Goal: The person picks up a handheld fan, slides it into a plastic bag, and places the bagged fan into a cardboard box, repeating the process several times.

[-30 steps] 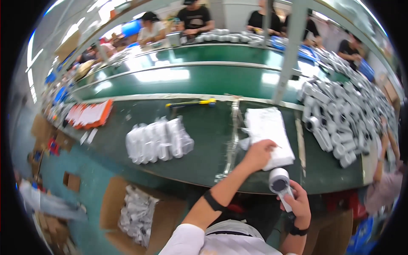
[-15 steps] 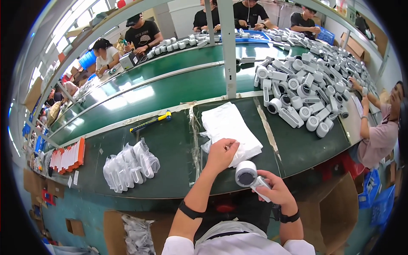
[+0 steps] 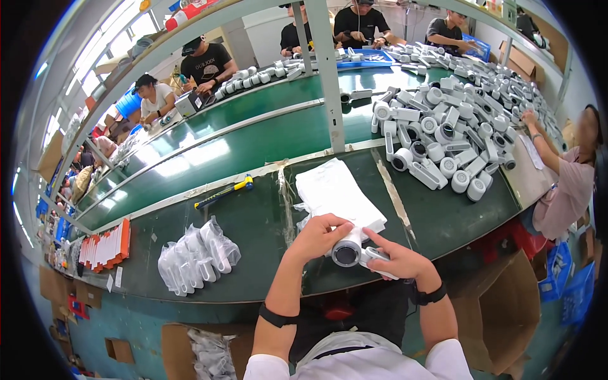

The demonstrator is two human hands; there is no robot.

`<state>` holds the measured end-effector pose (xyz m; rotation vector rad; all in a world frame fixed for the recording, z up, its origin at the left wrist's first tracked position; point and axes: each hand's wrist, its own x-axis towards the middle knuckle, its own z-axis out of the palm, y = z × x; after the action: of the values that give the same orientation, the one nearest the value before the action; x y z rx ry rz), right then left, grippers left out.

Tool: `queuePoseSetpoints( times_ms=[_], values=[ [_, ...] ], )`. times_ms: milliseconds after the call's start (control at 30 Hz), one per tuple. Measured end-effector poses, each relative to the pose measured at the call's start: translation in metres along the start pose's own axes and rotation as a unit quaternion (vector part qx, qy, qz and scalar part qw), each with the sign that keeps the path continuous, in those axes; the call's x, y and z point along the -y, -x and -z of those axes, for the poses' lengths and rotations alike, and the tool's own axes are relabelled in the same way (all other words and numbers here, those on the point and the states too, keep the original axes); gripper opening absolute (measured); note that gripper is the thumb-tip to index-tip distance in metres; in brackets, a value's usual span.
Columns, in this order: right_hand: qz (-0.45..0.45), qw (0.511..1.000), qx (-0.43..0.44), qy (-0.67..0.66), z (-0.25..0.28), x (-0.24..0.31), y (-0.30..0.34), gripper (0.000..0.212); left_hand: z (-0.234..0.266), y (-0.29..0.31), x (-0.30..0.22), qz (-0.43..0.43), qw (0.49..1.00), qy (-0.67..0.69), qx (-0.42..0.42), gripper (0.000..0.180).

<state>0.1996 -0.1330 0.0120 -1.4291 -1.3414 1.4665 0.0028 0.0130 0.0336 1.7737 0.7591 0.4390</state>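
My white shirt [image 3: 354, 364] filled the bottom of my view. Low on my left a carton [image 3: 172, 351] held wrapped white pieces [image 3: 212, 358]; low on my right stood a second, open box [image 3: 506, 310]. I wore a black strap [image 3: 277, 315] on my left forearm and a dark wristband [image 3: 432, 294] on my right wrist.

My right hand [image 3: 404, 259] was closed around the handle of a white device [image 3: 356, 250], its index finger reaching toward the round head. The device was held in front of me, over the bench's near edge, its dark round face turned toward me. My left hand [image 3: 316, 239] was bent in beside the head, fingers curled; I cannot tell whether they gripped the device or only touched it.

Just beyond my hands, a white stack [image 3: 339, 193] lay on the dark bench [image 3: 256, 240]. Left of it sat a row of bagged pieces [image 3: 199, 256], with an orange-edged bundle [image 3: 106, 246] farther left. A yellow-and-black hammer [image 3: 225, 192] lay beyond the bagged row. To the right spread a big grey-white pile [image 3: 449, 133], and a co-worker in pink [image 3: 567, 196] reached toward it.

Farther off ran a green belt [image 3: 266, 139] behind a pale post [image 3: 330, 82]. On its far side, people in dark shirts [image 3: 361, 24] worked near a blue tray [image 3: 364, 65].
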Motion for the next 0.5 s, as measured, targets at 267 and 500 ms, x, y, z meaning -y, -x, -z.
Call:
queuePoseSetpoints(
  times_ms=[267, 500],
  values=[
    [-0.053, 0.997, -0.059, -0.013, -0.014, 0.016, 0.005, 0.062, 0.005, 0.008, 0.001, -0.035, 0.998, -0.027, -0.048, 0.017],
    [-0.039, 0.981, -0.185, -0.041, -0.028, 0.012, 0.014, 0.060, -0.005, 0.020, -0.005, -0.080, 0.993, -0.073, -0.050, 0.020]
  ],
)
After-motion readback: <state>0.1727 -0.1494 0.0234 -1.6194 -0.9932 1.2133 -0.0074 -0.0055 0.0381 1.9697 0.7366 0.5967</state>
